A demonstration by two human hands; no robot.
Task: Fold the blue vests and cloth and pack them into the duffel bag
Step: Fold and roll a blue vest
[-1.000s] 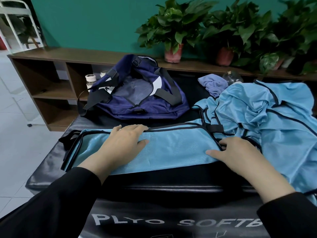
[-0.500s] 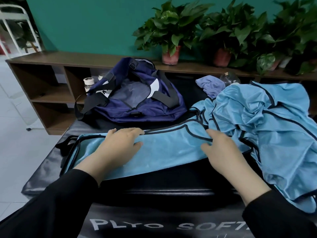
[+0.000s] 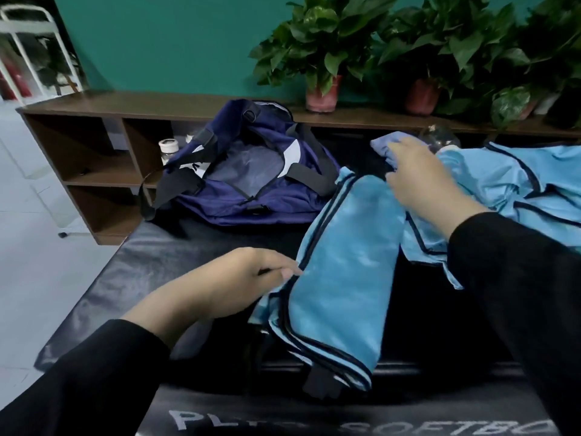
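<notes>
— Sky-blue mesh with navy piping: that's the folded vest [image 3: 342,278], a long narrow strip lying on the black padded counter [image 3: 132,278]. Which way does it run?

— Its long axis runs from the near edge, where a black strap end hangs over by the white lettering, up and slightly right toward the far side. The far end sits under the right hand [image 3: 421,180].

— And the left hand [image 3: 239,278]?

— It's at the strip's left piped edge, about halfway along. The grip there is a pinch: thumb on top, fingers curled under the hem.

— The right one?

— It's over the top end of the strip and the heap of other blue vests [image 3: 518,180]. Its fingers curl downward into the fabric, but they're blurred and I can't tell whether they actually hold anything.

— Room to move?

— Bare black padding lies left of the strip, between it and the counter's left edge. The navy duffel bag [image 3: 248,180] sits at the far left, unzipped, mouth up, well apart from the left hand.

— Anything hard to read?

— A lilac-blue cloth [image 3: 385,144] peeks out beyond the right knuckles, mostly covered. A clear rounded object [image 3: 440,136] behind it is too vague to name. The heap is cut off at the right border.
</notes>
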